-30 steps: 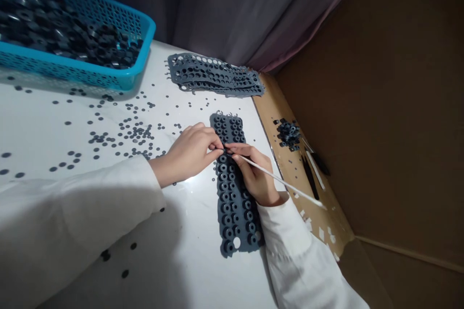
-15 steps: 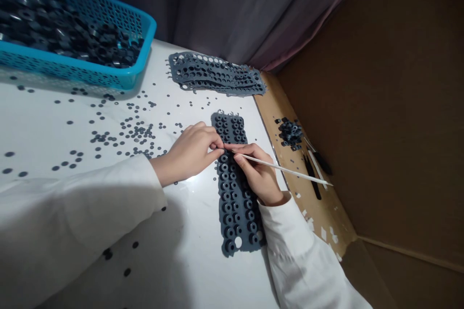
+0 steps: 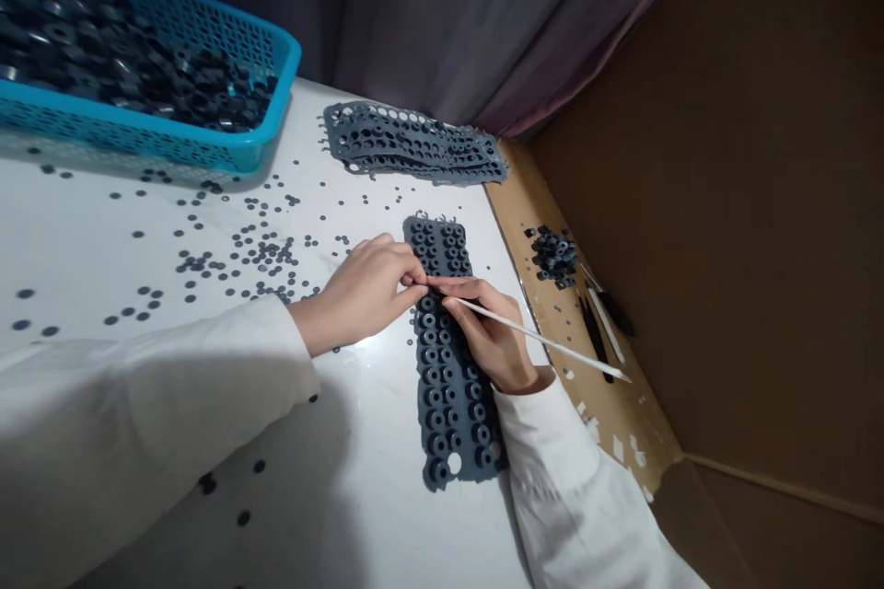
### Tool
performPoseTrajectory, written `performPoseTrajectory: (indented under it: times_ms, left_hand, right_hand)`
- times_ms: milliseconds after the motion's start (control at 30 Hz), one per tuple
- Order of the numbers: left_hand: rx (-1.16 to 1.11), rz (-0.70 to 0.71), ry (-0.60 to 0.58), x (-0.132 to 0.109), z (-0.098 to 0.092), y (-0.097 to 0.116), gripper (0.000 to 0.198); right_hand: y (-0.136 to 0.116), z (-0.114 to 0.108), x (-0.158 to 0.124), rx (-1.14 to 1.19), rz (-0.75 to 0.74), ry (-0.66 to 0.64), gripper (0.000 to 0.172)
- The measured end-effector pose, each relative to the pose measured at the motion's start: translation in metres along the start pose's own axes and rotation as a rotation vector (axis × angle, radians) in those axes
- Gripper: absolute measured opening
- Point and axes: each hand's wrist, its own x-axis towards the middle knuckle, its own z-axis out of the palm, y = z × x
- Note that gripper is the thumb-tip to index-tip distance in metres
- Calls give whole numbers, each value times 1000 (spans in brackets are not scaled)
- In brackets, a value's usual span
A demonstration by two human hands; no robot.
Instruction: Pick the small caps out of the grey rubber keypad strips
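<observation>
A dark grey moulded rubber sheet [image 3: 448,359] with rows of raised ring-shaped bushings lies lengthwise on the white table, with a round hole near its front end. My right hand [image 3: 494,331] grips a thin white stick [image 3: 545,340] between thumb and fingers, its rear end pointing right. The stick's front end is at the fingertips of my left hand [image 3: 369,290], over the upper middle of the sheet. Thumb and forefinger of that hand are pinched together. Whatever they hold is too small and hidden to make out.
A blue basket [image 3: 269,133] full of black bushings stands at the back left. Perforated rubber sheets [image 3: 414,143] lie stacked behind. Small dark discs [image 3: 269,253] are scattered on the white table [image 3: 290,488]. On the cardboard [image 3: 545,304] at right are a bushing pile [image 3: 554,256] and black-handled tools [image 3: 595,331].
The rear end of the white stick has dipped a little toward me. Both hands stay at the same spot on the rubber sheet, and the view has shifted slightly.
</observation>
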Motion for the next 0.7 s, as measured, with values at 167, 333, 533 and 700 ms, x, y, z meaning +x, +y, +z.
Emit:
performPoseTrajectory:
  times_ms: [167, 333, 533, 700]
  left_hand:
    - [-5, -2, 3, 0, 0, 0, 11]
    - [-4, 2, -1, 0, 1, -2, 12]
    - [64, 52, 25, -3, 1, 4, 11]
    - [25, 65, 101, -8, -3, 17, 17]
  right_hand:
    - [0, 0, 0, 13, -9, 9, 7]
    - [0, -1, 0, -24, -25, -22, 8]
    - [3, 2, -2, 5, -31, 84, 8]
    - [16, 0, -3, -30, 77, 424, 21]
